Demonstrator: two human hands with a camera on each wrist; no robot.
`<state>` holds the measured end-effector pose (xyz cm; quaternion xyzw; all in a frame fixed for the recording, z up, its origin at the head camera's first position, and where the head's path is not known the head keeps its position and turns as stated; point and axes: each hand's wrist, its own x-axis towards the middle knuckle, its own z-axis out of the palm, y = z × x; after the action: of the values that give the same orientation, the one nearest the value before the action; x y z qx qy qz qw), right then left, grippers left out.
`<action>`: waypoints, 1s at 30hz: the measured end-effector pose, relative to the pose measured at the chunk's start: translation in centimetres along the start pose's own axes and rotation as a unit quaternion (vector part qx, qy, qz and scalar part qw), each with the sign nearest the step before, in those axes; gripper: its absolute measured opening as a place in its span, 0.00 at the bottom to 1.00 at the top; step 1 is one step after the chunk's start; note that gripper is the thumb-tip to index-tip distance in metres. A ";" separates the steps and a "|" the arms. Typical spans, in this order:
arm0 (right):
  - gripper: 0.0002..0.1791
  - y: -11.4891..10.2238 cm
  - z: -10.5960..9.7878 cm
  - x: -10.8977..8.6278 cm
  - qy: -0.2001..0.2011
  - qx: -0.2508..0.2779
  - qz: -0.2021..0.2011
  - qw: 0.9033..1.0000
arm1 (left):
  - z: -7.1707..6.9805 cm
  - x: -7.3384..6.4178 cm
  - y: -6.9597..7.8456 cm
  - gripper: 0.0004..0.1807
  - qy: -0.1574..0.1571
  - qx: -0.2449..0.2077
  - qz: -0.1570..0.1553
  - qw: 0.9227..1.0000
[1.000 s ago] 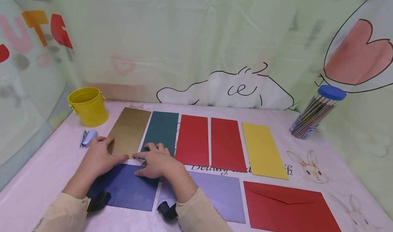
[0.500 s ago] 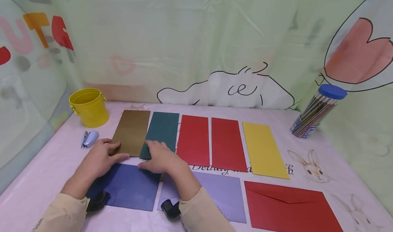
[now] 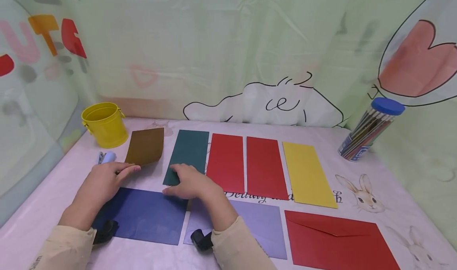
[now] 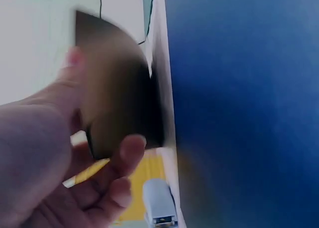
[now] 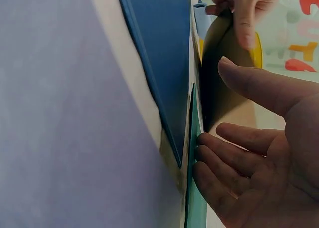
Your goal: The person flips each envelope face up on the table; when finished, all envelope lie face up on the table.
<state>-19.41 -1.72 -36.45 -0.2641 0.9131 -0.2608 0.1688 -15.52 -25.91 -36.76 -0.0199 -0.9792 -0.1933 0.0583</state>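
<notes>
My left hand point(image 3: 98, 184) pinches the near left corner of a gold-brown paper envelope point(image 3: 145, 146). The envelope bends and its near edge is raised off the table; in the left wrist view its brown surface point(image 4: 114, 83) looks blurred, with the thumb on one side. My right hand point(image 3: 194, 184) lies with loosely extended fingers over the near end of a dark green envelope point(image 3: 191, 145). In the right wrist view the fingertips of that hand meet the green envelope's edge point(image 5: 197, 203), and nothing is held. A dark blue envelope point(image 3: 150, 218) lies below both hands.
Two upright red envelopes point(image 3: 225, 161) and a yellow one point(image 3: 308, 172) continue the back row. In front lie a lilac envelope point(image 3: 258, 230) and a red flap envelope point(image 3: 335, 246). A yellow bucket point(image 3: 105, 127), a light blue stapler point(image 3: 107, 157) and a pencil tube point(image 3: 371, 131) stand around.
My left hand has taken hold of the gold-brown envelope and drawn it left, away from the green one, lifting its near edge. My right hand has shifted slightly right and stays on the green envelope.
</notes>
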 end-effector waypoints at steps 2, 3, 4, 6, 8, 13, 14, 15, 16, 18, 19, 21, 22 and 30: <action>0.39 0.0 0.0 -0.1 -0.001 -0.001 -0.003 1.000 | -0.2 -0.2 0.3 0.29 0.034 0.013 -0.001 0.999; 0.38 0.0 -0.1 -0.1 -0.001 -0.002 -0.005 1.000 | -0.3 -0.2 0.5 0.28 0.049 0.024 -0.007 0.998; 0.38 0.0 -0.1 -0.1 -0.001 -0.002 -0.008 1.000 | -0.3 -0.3 0.6 0.26 0.076 0.033 -0.010 0.996; 0.38 0.0 -0.1 -0.1 0.000 -0.002 -0.012 1.000 | -0.4 -0.3 0.9 0.22 0.133 0.042 -0.017 0.990; 0.38 0.0 -0.2 -0.2 -0.001 -0.003 -0.015 1.000 | -0.4 -0.5 1.2 0.18 0.178 0.006 -0.031 0.984; 0.37 0.1 -0.2 -0.2 -0.004 -0.002 -0.015 1.000 | -0.1 -0.5 1.3 0.32 0.216 -0.140 -0.059 0.964; 0.37 0.1 -0.2 -0.3 -0.004 0.000 -0.015 1.000 | 0.0 -0.4 1.2 0.36 0.211 -0.152 -0.063 0.963; 0.36 0.1 -0.2 -0.3 -0.005 0.002 -0.015 1.000 | 0.1 -0.4 1.1 0.37 0.206 -0.154 -0.063 0.964; 0.36 0.2 -0.2 -0.3 -0.005 0.003 -0.014 1.000 | 0.2 -0.3 1.1 0.38 0.195 -0.153 -0.067 0.967; 0.36 0.2 -0.3 -0.3 -0.005 0.006 -0.014 1.000 | 0.3 -0.2 1.0 0.36 0.159 -0.140 -0.074 0.974; 0.36 0.2 -0.3 -0.3 -0.005 0.010 -0.016 1.000 | 0.4 -0.1 1.0 0.35 0.141 -0.131 -0.075 0.978; 0.35 0.3 -0.4 -0.3 -0.003 0.013 -0.019 1.000 | 0.6 0.0 0.8 0.35 0.099 -0.116 -0.079 0.985; 0.35 0.4 -0.5 -0.3 -0.003 0.014 -0.020 1.000 | 0.7 0.1 0.8 0.34 0.081 -0.110 -0.077 0.988; 0.32 1.1 -1.1 -0.5 0.006 0.022 -0.027 0.999 | 1.3 0.1 0.6 0.32 -0.010 -0.071 -0.078 0.994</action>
<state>-19.89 -0.24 -36.10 -0.2829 0.9008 -0.2869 0.1619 -15.76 -24.83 -37.69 0.0507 -0.9622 -0.2659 0.0313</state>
